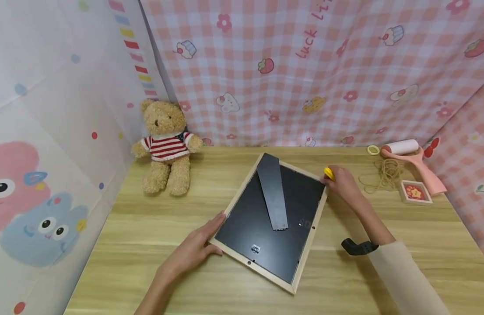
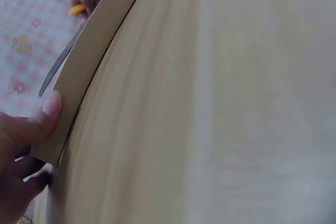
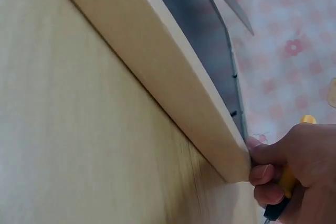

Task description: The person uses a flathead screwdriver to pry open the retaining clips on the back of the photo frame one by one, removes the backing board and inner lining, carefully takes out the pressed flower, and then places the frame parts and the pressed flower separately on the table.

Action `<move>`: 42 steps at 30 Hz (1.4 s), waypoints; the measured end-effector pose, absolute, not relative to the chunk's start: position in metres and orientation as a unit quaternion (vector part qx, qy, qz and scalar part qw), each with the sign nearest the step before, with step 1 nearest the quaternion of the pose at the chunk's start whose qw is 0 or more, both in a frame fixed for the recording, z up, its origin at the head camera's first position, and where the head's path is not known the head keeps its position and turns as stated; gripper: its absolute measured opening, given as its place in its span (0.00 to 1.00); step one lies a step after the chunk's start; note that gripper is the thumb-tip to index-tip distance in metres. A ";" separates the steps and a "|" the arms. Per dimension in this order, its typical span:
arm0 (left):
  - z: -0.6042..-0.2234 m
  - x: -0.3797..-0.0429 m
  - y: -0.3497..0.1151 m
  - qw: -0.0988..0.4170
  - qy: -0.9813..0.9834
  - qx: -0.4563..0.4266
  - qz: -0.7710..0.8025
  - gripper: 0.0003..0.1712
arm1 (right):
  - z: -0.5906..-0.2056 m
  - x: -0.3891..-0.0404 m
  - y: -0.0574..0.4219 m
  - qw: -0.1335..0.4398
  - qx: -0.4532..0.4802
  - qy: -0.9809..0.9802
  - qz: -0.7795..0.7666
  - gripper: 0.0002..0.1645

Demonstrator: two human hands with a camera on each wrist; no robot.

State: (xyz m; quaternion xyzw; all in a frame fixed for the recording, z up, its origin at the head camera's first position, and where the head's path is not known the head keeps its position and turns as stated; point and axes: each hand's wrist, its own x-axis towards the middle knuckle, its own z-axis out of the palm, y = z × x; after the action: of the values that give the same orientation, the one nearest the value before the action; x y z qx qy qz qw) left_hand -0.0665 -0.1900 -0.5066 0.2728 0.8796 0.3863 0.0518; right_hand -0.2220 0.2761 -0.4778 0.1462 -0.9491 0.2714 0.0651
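A picture frame lies face down on the wooden table, its black backing and pale wood border showing. Its black stand sits along the middle of the backing. My left hand holds the near left corner, with the thumb against one side and the fingers round the other. At the far right corner, my right hand grips a screwdriver with a yellow and black handle. Its metal shaft points away from the frame and is mostly hidden. That hand's thumb and fingertips also touch the corner.
A teddy bear sits at the back left. At the back right are a lint roller, a pink handle, a yellow ring, twine and a small framed picture. Patterned cloth hangs behind the table.
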 end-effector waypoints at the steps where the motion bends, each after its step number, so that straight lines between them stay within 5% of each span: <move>1: -0.513 -0.069 -0.193 0.035 0.876 0.285 0.387 0.51 | -0.477 -0.218 0.278 0.063 0.146 -0.949 0.271 0.13; 11: -0.510 -0.084 -0.177 -0.079 0.908 0.113 0.396 0.34 | -0.477 -0.178 0.301 0.052 0.132 -0.954 0.264 0.16; 20: -0.512 -0.101 -0.156 -0.114 0.896 0.024 0.428 0.23 | -0.497 -0.158 0.319 0.016 0.093 -0.959 0.268 0.17; 23: -0.517 -0.107 -0.155 -0.094 0.895 0.061 0.433 0.22 | -0.526 -0.159 0.336 0.034 0.089 -0.962 0.255 0.20; 27: -0.521 -0.117 -0.160 -0.018 0.894 0.117 0.432 0.36 | -0.545 -0.148 0.342 0.043 0.083 -0.965 0.245 0.21; 35: -0.513 -0.145 -0.178 0.125 0.870 0.190 0.438 0.62 | -0.517 -0.113 0.323 0.009 0.058 -0.956 0.289 0.19; 42: -0.505 -0.168 -0.184 0.192 0.859 0.196 0.433 0.61 | -0.502 -0.093 0.316 -0.065 0.037 -0.944 0.321 0.17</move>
State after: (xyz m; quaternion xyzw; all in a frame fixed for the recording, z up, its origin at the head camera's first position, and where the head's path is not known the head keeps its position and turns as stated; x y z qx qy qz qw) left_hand -0.1675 -0.1837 -0.5045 0.1959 0.8588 0.4329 0.1917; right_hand -0.0928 0.3162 -0.5022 0.0366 -0.9441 0.3209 -0.0652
